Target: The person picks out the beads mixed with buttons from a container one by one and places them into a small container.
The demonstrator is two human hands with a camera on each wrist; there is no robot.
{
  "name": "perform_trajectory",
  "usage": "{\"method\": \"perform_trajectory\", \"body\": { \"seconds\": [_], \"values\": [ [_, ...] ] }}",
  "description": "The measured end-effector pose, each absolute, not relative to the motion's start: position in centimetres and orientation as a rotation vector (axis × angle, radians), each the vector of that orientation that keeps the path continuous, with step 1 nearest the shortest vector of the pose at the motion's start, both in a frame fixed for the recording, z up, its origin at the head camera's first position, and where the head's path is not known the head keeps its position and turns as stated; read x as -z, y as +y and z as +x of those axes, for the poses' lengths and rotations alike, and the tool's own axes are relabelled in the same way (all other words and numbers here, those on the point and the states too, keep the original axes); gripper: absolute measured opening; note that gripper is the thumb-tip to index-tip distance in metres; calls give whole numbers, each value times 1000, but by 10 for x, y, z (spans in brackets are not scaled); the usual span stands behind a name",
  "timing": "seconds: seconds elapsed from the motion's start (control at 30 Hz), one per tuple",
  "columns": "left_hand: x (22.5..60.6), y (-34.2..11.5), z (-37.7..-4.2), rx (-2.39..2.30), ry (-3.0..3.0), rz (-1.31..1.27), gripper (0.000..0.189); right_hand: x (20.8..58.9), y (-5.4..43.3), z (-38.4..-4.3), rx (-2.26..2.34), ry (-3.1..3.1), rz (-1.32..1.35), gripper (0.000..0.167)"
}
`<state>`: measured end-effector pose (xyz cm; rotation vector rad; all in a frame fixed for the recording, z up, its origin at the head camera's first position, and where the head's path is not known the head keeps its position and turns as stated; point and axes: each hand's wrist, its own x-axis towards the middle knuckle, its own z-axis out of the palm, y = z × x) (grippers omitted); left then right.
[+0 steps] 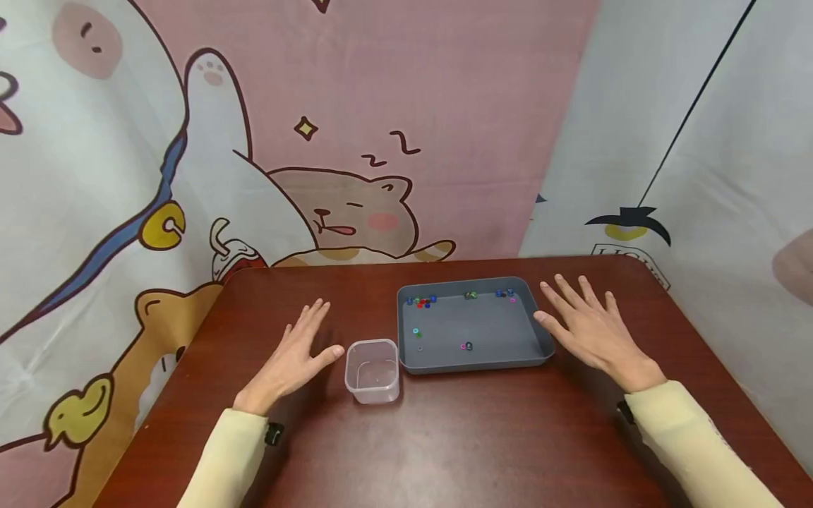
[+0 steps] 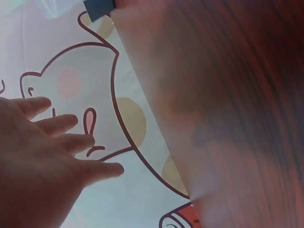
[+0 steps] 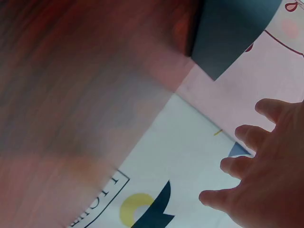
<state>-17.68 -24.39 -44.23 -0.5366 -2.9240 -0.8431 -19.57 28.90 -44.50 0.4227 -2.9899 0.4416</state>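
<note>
My left hand (image 1: 288,363) is held over the left side of the table, fingers straight and thumb spread, with nothing in it. Just right of its thumb stands a clear square plastic container (image 1: 372,391). Beside that container lies a shallow grey tray (image 1: 476,331), with small coloured beads (image 1: 422,302) scattered along its far side and a few nearer the front. On the tray's right, my right hand (image 1: 597,335) is spread wide and holds nothing; its thumb overlaps the tray's right rim in the head view. Both wrist views show the fingers extended, the left hand (image 2: 42,152) and the right hand (image 3: 266,166) alike.
The dark red-brown wooden table (image 1: 444,444) ends at a cloth backdrop (image 1: 483,127) printed with cartoon animals, which rises behind its far edge and along both sides. Dark bands (image 1: 274,433) show at the cuffs of the pale yellow sleeves (image 1: 225,451).
</note>
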Motion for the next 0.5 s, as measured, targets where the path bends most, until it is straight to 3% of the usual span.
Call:
{"method": "perform_trajectory", "body": {
  "seconds": [0.5],
  "values": [
    [449,-219,-164,964,-2980,-768,102,440,255,-206,-509,-2913,529,75]
  ]
}}
